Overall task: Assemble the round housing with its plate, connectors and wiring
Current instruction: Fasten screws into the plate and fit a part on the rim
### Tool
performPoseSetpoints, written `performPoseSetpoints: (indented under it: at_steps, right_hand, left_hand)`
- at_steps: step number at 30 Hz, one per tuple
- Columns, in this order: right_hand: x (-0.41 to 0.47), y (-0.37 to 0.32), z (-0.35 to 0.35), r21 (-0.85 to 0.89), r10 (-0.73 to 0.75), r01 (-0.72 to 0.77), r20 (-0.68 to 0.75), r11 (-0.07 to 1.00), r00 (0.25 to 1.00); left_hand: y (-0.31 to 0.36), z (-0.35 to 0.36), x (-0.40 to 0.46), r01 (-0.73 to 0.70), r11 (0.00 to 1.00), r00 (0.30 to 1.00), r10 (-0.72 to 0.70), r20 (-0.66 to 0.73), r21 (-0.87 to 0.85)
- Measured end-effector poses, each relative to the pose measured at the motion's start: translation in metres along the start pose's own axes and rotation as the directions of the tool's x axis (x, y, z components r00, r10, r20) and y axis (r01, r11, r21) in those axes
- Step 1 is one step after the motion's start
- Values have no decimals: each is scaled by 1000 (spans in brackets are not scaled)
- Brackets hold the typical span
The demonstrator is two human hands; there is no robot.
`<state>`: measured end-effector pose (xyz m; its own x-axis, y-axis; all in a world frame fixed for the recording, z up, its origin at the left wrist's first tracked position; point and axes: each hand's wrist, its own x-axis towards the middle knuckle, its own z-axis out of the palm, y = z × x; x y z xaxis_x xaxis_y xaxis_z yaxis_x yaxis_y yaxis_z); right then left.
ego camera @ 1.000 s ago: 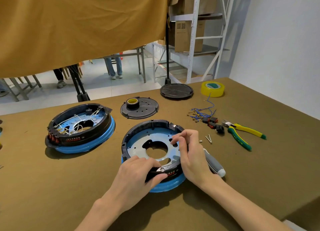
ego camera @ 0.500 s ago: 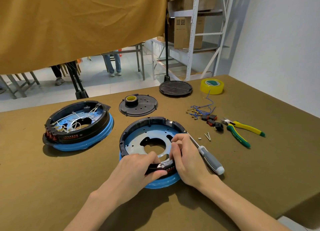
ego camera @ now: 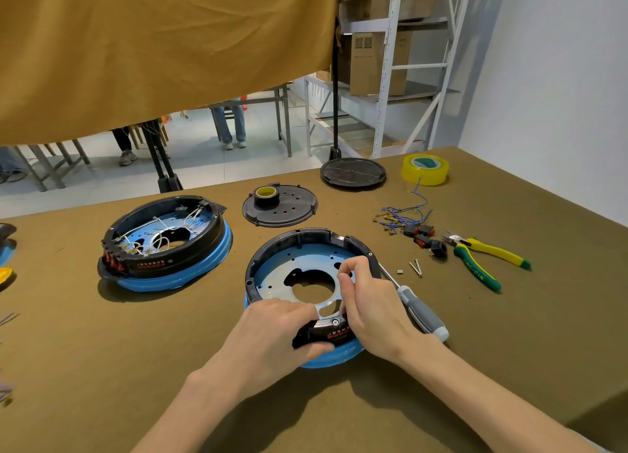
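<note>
Tabletop (ego camera: 339,418): housing (ego camera: 272,249) contains plate (ego camera: 289,266).

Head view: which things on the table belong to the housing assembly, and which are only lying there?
Job: round housing, metal plate, blue wires, black connectors, screws, screwdriver.

Lying about: yellow tape, pliers, wired housing, two black covers.

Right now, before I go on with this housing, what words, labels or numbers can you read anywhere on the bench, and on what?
Pliers, green handle: raised lettering, perhaps "KING-DIN"; uncertain.
Near housing, front wall between the left hand and right hand: red and white print, too small to read.
Wired housing, front wall: red and white print, blurred.
Cardboard boxes on the shelf: printed marks, unreadable.
Yellow tape roll: green core label, unreadable.
</note>
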<state>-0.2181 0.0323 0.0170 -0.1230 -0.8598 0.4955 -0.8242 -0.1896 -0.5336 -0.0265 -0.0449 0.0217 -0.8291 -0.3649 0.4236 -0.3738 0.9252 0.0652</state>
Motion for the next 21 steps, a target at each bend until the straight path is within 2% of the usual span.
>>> performPoseSetpoints:
  at_steps: [3,8,11,14,17,21]
  right_hand:
    - [1,3,1,76,17,-16,0,997,1000]
    - [1,8,-3,381,133,-101,-58,919,989]
    - [8,20,-12,389,182,-102,-174,916,968]
    - [13,30,-18,359,194,-127,-156,925,968]
    - [9,31,-9,312,165,-125,-107,942,980]
    - [-1,29,1,357,199,-117,-202,927,959]
  left_hand:
    - [-1,1,0,-4,1000,1000,4,3,-27]
    - [-11,-3,-3,59,985,992,-39,122,-162]
    - [-17,-10,-5,111,970,983,-74,169,-218]
    - [-1,-4,-1,153,971,984,-133,116,-182]
    - [31,16,6,118,991,993,-118,5,-67]
    - [38,25,15,97,992,992,-103,-67,-84]
